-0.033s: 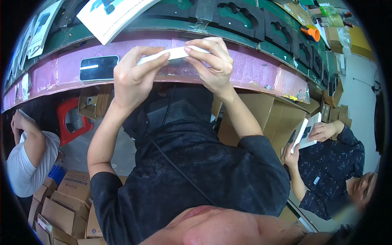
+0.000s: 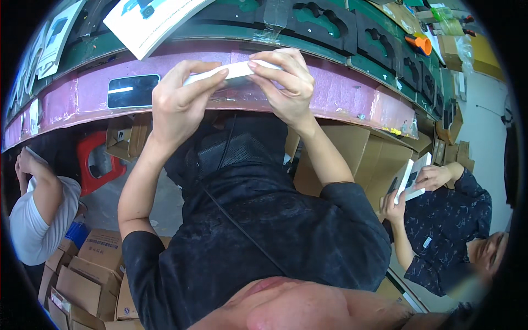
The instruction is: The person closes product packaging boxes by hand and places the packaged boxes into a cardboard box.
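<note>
Head view: from where I stand, someone in a black shirt pinches a slim white object, left grip clamped on one end, right grip on the other, over the pink-edged counter. Left of the left grip lies a dark-screened phone; beyond both grips are black cut-out panels.

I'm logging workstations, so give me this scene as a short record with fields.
Left hand: grips the left end of a slim white object
Right hand: grips its right end
Object: seen edge-on; exact kind unclear
On pink ledge: smartphone, left of both hands
Beyond ledge: black foam inserts with cutouts
Person at right: holding flat white items
</note>
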`<move>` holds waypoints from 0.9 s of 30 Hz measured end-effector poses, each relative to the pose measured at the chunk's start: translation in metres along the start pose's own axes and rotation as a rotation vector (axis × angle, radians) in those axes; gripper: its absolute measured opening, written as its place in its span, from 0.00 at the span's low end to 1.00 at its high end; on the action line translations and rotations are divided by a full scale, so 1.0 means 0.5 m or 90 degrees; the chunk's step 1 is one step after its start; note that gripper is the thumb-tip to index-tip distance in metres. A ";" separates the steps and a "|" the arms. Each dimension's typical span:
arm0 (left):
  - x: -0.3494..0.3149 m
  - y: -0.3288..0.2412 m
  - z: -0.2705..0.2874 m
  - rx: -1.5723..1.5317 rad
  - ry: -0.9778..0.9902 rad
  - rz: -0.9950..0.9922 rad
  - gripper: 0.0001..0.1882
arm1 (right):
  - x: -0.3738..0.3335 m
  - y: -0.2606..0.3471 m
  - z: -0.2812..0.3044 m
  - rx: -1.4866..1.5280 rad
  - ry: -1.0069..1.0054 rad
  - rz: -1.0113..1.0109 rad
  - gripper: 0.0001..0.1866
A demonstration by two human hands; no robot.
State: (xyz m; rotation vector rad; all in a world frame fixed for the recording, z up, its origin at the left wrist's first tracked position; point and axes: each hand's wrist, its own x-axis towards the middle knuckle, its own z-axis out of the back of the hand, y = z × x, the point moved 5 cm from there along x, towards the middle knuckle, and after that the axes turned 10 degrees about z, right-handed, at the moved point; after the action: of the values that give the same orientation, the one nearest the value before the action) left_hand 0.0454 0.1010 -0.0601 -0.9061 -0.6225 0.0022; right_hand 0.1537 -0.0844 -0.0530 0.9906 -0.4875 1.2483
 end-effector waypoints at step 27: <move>0.040 -0.061 -0.043 0.235 -0.011 -0.183 0.13 | 0.008 -0.032 -0.029 0.049 -0.156 -0.067 0.06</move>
State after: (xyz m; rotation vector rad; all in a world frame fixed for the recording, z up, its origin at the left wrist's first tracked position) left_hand 0.0648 0.0715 -0.0375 -0.4565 -0.7360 -0.1288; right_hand 0.1671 -0.0701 -0.0630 1.2277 -0.5729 1.0638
